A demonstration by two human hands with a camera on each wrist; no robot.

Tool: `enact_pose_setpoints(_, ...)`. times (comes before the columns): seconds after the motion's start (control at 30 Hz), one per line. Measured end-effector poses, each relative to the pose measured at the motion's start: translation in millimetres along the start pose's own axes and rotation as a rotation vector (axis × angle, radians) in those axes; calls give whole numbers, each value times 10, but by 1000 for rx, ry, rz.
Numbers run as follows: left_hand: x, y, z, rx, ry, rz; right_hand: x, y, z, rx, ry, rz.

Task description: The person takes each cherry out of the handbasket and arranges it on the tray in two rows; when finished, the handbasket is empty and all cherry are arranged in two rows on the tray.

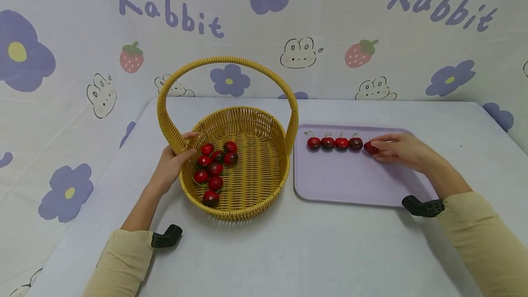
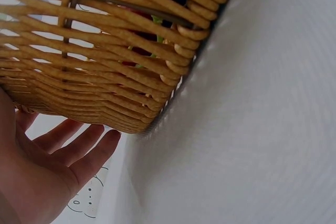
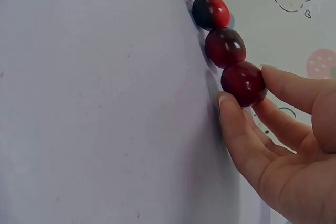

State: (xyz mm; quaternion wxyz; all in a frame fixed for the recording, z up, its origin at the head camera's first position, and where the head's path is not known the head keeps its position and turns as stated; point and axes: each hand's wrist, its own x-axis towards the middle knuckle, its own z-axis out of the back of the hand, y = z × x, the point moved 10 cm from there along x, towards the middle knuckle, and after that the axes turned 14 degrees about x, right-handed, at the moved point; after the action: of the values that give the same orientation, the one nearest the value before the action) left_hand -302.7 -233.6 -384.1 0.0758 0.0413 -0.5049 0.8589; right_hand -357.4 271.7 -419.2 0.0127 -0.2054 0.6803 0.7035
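My right hand pinches a dark red cherry between thumb and fingertips over the lilac tray. That cherry is at the right end of a row of stemmed cherries along the tray's far side. At the left stands a round yellow wicker basket with a tall arched handle. My left hand holds its left rim by the handle's base, thumb over the edge, the other fingers along the outer wall. Several red cherries lie in the basket's left half.
Basket and tray stand side by side on a white-covered table. Behind them hangs a pale cloth printed with flowers, rabbits and strawberries. The basket's handle arches high above its bowl.
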Motion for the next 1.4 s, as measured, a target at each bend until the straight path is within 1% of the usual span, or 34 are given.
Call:
enact_pose_setpoints(0.2,3,12,-1,-2,0,3,45,17,9,-61,-37,-8)
enact_pose_setpoints(0.67,9,9,-7,-5,0,-5,84,58,33,-114,-105,3)
enact_pose_setpoints(0.87,7,6,-6,-3,1,-6,95,53,78,-203,-172,-18)
enact_pose_setpoints(0.97,8,7,-2,-5,-1,-8,98,51,95,-225,-196,-22)
enact_pose_setpoints(1.2,11,13,0,-7,-4,-10,111,66,115,-229,-218,11)
enact_pose_setpoints(1.4,13,25,1,-4,-6,-6,127,60,115,-245,-216,12)
